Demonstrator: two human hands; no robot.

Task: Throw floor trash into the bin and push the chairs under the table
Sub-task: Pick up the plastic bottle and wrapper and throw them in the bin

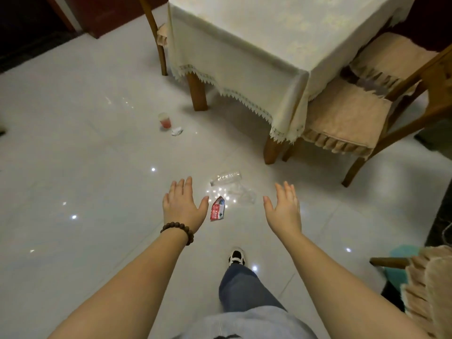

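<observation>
- Left hand (184,206) and right hand (285,209) reach forward, fingers straight, holding nothing.
- Between them on the tiled floor (85,148): red wrapper (217,208), clear plastic bottle (226,178).
- Farther off, a cup (164,120) beside crumpled paper (176,131).
- Chair (347,118) partly under the clothed table (281,40).

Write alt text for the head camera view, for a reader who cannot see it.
A person's open left hand and right hand reach over a white tiled floor toward a red wrapper and clear plastic bottle. A cup lies farther off; chairs flank a cloth-covered table.
</observation>
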